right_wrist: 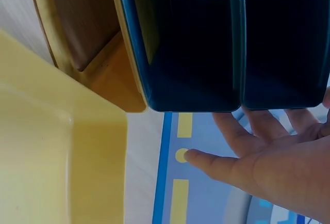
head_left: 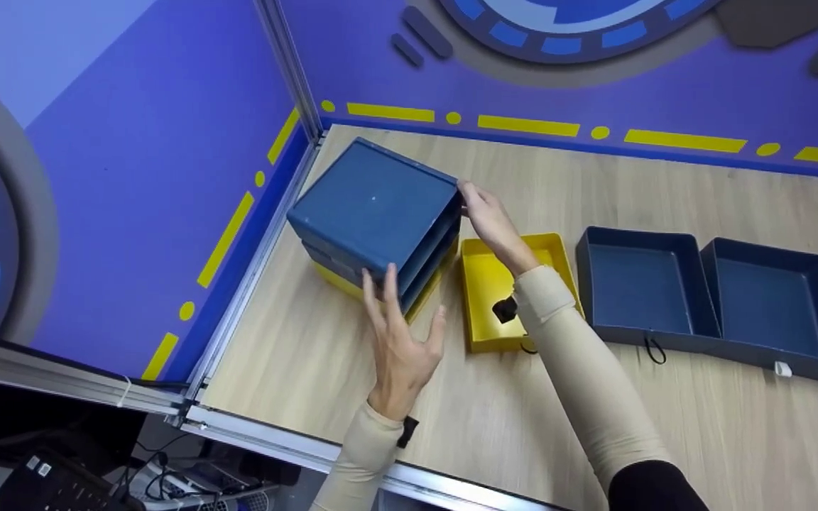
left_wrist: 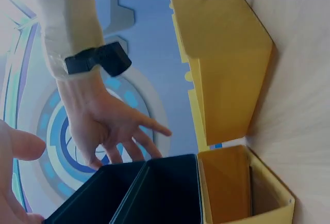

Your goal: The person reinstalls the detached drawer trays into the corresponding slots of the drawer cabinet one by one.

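Observation:
Two dark blue drawer casings (head_left: pixel 373 202) are stacked on a yellow casing (head_left: pixel 338 281) at the table's left side, their open fronts facing right and toward me. My left hand (head_left: pixel 402 355) has its fingers extended, with fingertips at the top casing's near edge and the thumb apart. At the far right corner of the top casing, my right hand (head_left: pixel 491 223) touches the side with its fingers. The right wrist view shows the right hand's fingers (right_wrist: pixel 232 167) loosely spread along the blue casings' side walls. Inside, the casings look dark and hollow.
Right of the stack stands a yellow drawer (head_left: pixel 480 305), partly hidden under my right forearm. Farther right are a blue drawer (head_left: pixel 640 284) with a black loop and another blue drawer (head_left: pixel 775 305) with a white tab. Purple panels (head_left: pixel 167 142) border the table's left and back.

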Action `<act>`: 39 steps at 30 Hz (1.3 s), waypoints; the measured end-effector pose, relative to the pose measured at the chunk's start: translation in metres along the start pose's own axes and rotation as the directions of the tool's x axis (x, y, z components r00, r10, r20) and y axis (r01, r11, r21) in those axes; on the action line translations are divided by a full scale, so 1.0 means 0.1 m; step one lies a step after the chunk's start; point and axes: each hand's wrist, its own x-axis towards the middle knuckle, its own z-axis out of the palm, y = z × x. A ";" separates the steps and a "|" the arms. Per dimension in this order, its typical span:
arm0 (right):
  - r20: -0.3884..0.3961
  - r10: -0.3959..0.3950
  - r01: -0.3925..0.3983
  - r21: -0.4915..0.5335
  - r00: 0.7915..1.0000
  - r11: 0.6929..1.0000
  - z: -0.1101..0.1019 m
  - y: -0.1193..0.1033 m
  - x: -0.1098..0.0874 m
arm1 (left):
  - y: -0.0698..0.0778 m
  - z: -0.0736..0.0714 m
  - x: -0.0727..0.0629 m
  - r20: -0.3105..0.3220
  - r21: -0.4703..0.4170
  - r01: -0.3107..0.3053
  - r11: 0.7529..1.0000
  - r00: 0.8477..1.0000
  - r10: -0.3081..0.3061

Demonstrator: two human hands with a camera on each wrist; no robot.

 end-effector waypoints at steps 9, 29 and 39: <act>-0.044 -0.053 0.048 -0.116 0.998 0.992 -0.24 0.10 -0.23 | -0.31 -0.39 0.56 -0.036 -0.014 -0.066 0.998 0.997 0.066; -0.484 -0.213 -0.125 -0.576 0.849 0.808 -1.84 0.89 -2.26 | -0.67 -0.45 0.84 0.034 -0.091 -0.142 0.986 0.989 0.145; -0.610 -0.027 -0.409 -0.563 0.792 0.718 -2.46 1.26 -2.85 | -0.67 -0.32 0.82 0.001 -0.085 -0.142 0.986 0.990 0.143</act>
